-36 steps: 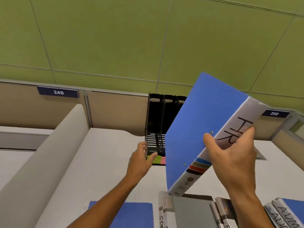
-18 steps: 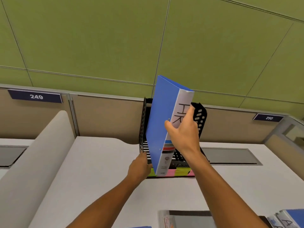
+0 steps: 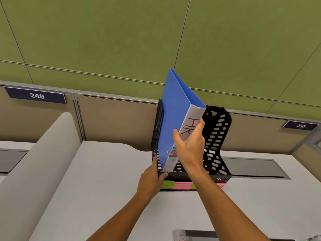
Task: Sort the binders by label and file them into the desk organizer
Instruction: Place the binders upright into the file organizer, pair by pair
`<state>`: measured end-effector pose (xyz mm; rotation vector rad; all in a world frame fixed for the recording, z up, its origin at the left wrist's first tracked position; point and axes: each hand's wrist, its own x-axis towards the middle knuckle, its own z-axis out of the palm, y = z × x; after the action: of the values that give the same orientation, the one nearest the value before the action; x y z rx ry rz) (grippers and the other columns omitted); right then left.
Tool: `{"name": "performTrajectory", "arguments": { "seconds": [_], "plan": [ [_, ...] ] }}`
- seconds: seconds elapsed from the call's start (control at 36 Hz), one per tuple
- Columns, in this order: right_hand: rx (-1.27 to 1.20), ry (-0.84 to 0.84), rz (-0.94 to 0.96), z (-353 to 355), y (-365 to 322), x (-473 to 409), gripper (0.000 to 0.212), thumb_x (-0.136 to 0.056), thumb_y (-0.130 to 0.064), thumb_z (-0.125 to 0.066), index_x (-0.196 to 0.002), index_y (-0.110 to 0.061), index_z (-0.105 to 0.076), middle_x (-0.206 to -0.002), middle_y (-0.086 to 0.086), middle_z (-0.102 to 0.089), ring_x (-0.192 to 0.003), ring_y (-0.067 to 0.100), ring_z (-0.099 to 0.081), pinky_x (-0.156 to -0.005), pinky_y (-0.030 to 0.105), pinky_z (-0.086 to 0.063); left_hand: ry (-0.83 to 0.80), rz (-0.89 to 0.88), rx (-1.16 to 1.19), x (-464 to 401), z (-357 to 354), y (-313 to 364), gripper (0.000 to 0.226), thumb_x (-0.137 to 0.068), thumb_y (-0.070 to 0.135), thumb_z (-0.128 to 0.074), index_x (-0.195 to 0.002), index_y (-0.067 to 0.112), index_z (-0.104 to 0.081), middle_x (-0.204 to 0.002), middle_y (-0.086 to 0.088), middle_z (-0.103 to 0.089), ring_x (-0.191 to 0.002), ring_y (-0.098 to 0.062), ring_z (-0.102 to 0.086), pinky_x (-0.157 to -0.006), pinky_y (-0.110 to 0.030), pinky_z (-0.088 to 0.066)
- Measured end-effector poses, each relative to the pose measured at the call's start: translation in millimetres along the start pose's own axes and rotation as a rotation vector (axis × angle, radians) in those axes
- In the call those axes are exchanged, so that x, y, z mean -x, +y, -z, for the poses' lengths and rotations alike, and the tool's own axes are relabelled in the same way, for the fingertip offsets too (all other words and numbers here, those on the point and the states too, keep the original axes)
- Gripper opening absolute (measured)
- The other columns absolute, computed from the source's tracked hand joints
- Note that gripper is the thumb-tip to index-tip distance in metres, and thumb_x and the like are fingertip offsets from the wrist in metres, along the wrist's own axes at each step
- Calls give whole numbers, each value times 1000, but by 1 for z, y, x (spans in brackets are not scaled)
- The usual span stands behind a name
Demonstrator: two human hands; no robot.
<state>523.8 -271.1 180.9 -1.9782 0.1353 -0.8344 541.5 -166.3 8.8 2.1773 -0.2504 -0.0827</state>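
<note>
A blue binder (image 3: 175, 112) with a white spine marked "HR" stands tilted in the leftmost slot of the black perforated desk organizer (image 3: 217, 136), its lower corner on the organizer's floor. My right hand (image 3: 190, 145) grips the binder's spine from the front. My left hand (image 3: 152, 180) holds the organizer's front left corner. Green and pink sticky labels (image 3: 180, 186) line the organizer's front edge.
The organizer stands on a white desk (image 3: 97, 180) against a tan partition with number plates 249 (image 3: 36, 96) and 250 (image 3: 300, 126). A curved white divider (image 3: 34, 162) runs along the left. Another binder's edge (image 3: 191, 236) shows at the bottom right.
My right hand has swung the HR binder from a flat tilt at the right to nearly upright and lowered it into the organizer's left slot. My left hand has stayed on the organizer.
</note>
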Motion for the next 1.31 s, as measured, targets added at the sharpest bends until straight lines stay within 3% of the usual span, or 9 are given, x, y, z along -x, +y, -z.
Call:
{"name": "performTrajectory", "arguments": {
  "seconds": [0.39, 0.5, 0.61, 0.72, 0.81, 0.86, 0.94, 1.11, 1.31],
  "plan": [
    [-95, 75, 67, -7, 13, 12, 72, -89, -34, -70, -145, -35, -24, -121, 4, -61, -105, 19, -65, -78, 17, -57, -5, 3, 25, 2, 6, -9, 58, -92, 40, -69, -144, 27, -48, -139, 5, -61, -121, -18, -62, -92, -22, -44],
    [-94, 102, 66, -2, 14, 10, 71, -90, -33, -70, -145, -34, -26, -118, 1, -61, -104, 15, -65, -79, 15, -55, -30, -43, -47, 4, 5, -9, 26, -94, 28, -67, -118, 19, -68, -119, 2, -67, -106, -16, -62, -82, -17, -42],
    [-101, 132, 35, -4, 19, 19, 71, -90, -32, -72, -145, -33, -27, -112, -20, -55, -104, -2, -60, -79, 15, -56, -10, -38, -34, 3, 2, -10, 11, -94, 19, -65, -100, 13, -73, -104, 2, -67, -90, -14, -60, -74, -25, -49],
    [-101, 106, 13, -11, 22, 27, 72, -91, -30, -72, -146, -33, -25, -115, -5, -59, -105, 2, -61, -79, 9, -52, -2, -24, 15, 4, -2, -13, 7, -96, 18, -63, -99, 21, -68, -99, 5, -68, -86, -13, -61, -69, -19, -47],
    [-66, 66, 17, -16, 23, 31, 71, -92, -31, -70, -145, -38, -23, -121, 3, -59, -107, 14, -63, -81, 17, -57, 10, 27, 82, 7, -6, -17, 27, -95, 21, -63, -96, 39, -43, -94, 16, -65, -79, -11, -64, -60, -18, -45],
    [-46, 50, 10, -19, 24, 34, 71, -92, -33, -70, -144, -39, -21, -121, 5, -58, -107, 17, -63, -79, 20, -59, 11, 67, 131, 6, -7, -18, 39, -94, 22, -66, -101, 43, -34, -102, 20, -61, -85, -12, -69, -63, -20, -49],
    [-20, 50, -7, -24, 24, 37, 72, -92, -34, -70, -142, -40, -19, -118, 3, -58, -103, 17, -63, -74, 8, -53, -11, 101, 169, 2, -8, -16, 53, -94, 23, -67, -128, 45, -33, -113, 19, -61, -102, -18, -71, -72, -17, -48],
    [58, 46, -30, -30, 17, 40, 67, -93, -29, -69, -136, -40, -20, -114, 1, -55, -102, 18, -62, -76, 28, -60, -19, 96, 101, -5, -6, -21, 59, -96, 28, -64, -150, 30, -38, -137, 4, -64, -118, -21, -65, -96, -33, -52],
    [100, 73, -16, -17, 5, 25, 70, -90, -26, -70, -140, -33, -22, -115, 8, -62, -99, 22, -65, -75, 33, -59, -57, 53, 39, 0, -5, -17, 72, -95, 31, -66, -156, 32, -27, -131, 2, -66, -112, -19, -66, -85, -21, -47]
  ]
}}
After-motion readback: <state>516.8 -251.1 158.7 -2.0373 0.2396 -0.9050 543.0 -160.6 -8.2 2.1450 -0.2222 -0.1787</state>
